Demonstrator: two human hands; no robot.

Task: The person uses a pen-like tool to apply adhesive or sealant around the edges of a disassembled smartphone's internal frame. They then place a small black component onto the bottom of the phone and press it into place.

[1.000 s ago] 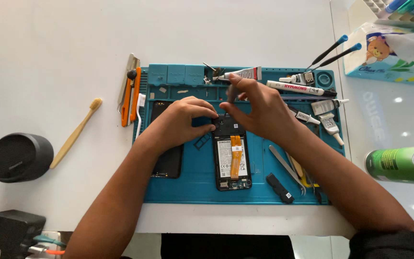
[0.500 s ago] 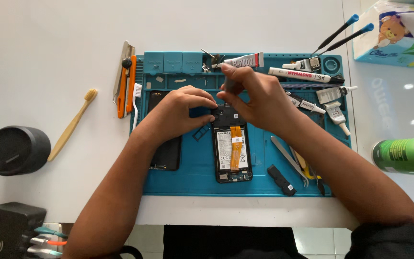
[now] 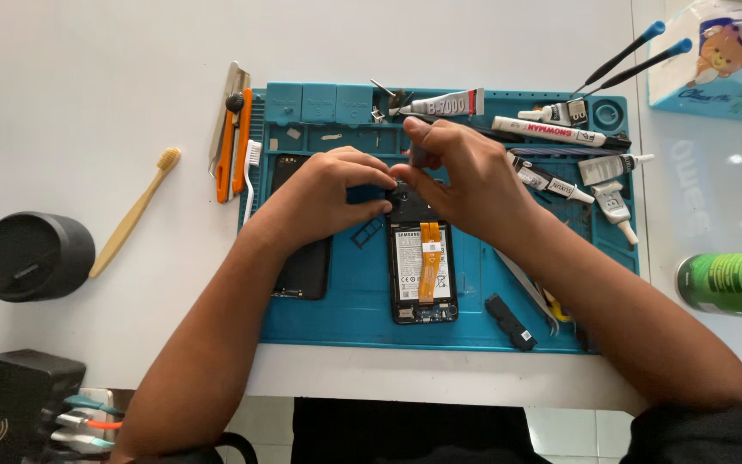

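An opened smartphone (image 3: 423,275) lies face down on a blue work mat (image 3: 354,301), its battery and an orange flex cable showing. My left hand (image 3: 332,193) rests its fingertips on the phone's top left corner. My right hand (image 3: 461,176) is bent over the phone's top end, fingers pinched together on a small part there; what they pinch is hidden. A black back cover (image 3: 302,258) lies on the mat under my left wrist.
Glue tubes (image 3: 551,131), two blue-tipped pry tools (image 3: 633,51) and tweezers lie along the mat's top and right. An orange knife (image 3: 235,129), bamboo toothbrush (image 3: 135,210), black round container (image 3: 32,255), green can (image 3: 732,282), tissue box (image 3: 719,56) and a charger (image 3: 15,412) surround it.
Both hands stay at the phone's top end with only small finger shifts; the whole scene sits lower in the view as the camera moved.
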